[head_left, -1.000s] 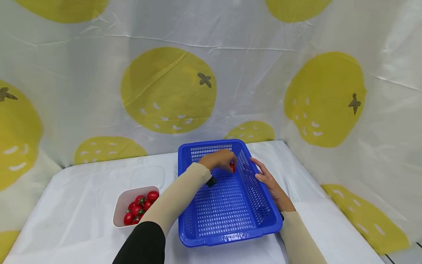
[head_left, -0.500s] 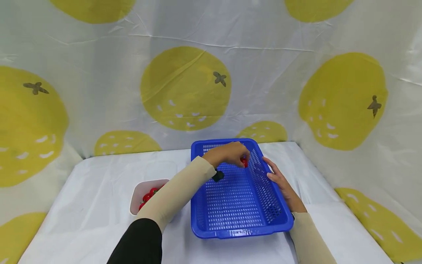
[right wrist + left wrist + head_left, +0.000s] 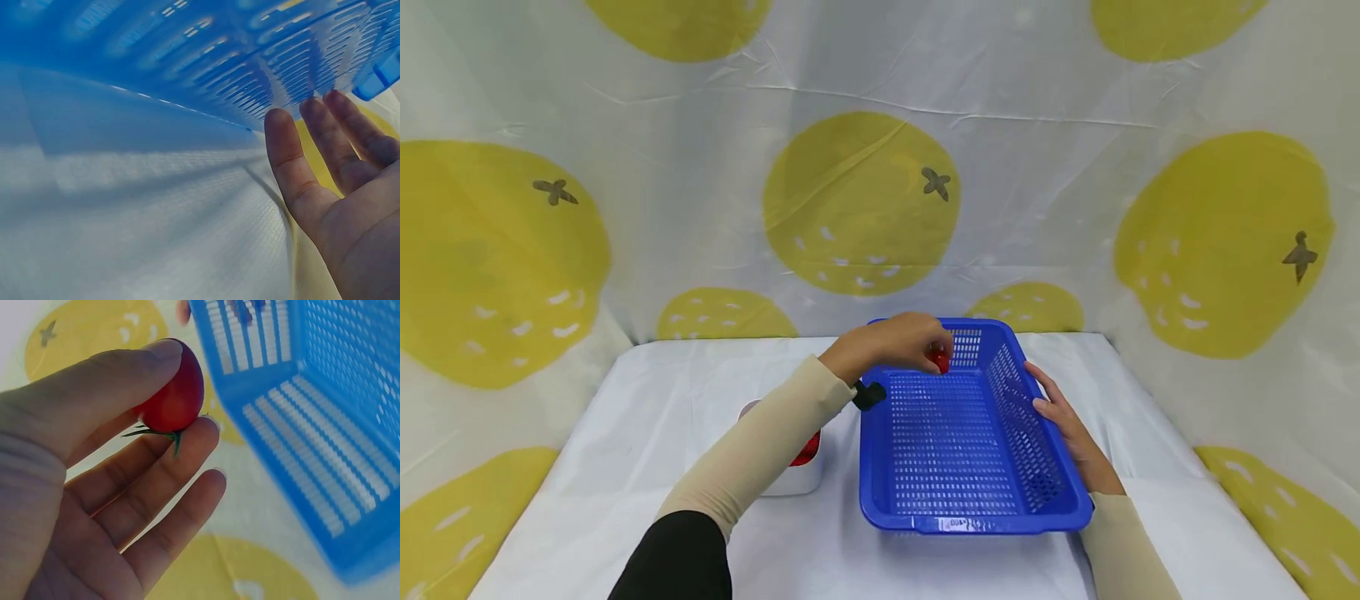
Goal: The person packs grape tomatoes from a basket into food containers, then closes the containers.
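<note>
Two fingertips of your left hand pinch the cherry tomato; your right hand lies flat against the blue basket.

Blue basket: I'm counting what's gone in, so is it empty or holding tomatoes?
Empty: the blue basket shows bare slotted floor; the tomato is pinched in the left hand above it.

No legible text, brand, number or sign is found in any view. A small pale label or embossed mark is seen on the near rim of the blue basket in the head view, but its characters are too small and blurred to be read. Only printed yellow fruit shapes, without lettering, are carried by the backdrop cloth. Nothing readable is shown in either wrist view.
</note>
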A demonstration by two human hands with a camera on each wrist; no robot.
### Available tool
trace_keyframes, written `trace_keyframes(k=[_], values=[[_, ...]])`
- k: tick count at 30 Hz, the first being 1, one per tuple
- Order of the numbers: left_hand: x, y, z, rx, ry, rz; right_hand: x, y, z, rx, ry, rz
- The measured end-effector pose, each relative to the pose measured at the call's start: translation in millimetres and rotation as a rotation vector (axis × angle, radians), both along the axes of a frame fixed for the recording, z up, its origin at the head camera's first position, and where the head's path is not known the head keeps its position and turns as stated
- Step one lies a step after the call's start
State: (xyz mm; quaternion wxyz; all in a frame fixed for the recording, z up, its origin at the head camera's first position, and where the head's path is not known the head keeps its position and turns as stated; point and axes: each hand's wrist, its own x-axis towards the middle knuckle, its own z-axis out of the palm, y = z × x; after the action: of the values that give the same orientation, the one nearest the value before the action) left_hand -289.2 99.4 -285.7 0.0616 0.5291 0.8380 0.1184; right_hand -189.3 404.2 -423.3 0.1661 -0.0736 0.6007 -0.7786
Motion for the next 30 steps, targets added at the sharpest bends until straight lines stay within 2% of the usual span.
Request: trace_keyframes(k=[7, 13, 18, 23, 30], values=[[0.5, -51.2, 6.2, 0.043, 0.086, 0.029, -0.9, 7.4, 0.6, -0.004, 0.033, -0.006], [8.9, -87.9, 0.4, 0.07, -0.022, 0.054, -3.8, 9.4, -0.9, 0.006, 0.049, -0.011], [19.5, -113.5, -7.1, 0.092, -0.098, 0.123, -5.0, 10.6, -2.0, -0.013, 0.051, -0.007], [28.1, -139.5, -21.1, 0.102, -0.121, 0.185, -5.4, 11.7, -2.6, -0.015, 0.06, -0.006], [35.8, -164.8, -39.4, 0.11, -0.144, 0.216, -2.5, 12.3, 0.7, -0.004, 0.033, -0.024]])
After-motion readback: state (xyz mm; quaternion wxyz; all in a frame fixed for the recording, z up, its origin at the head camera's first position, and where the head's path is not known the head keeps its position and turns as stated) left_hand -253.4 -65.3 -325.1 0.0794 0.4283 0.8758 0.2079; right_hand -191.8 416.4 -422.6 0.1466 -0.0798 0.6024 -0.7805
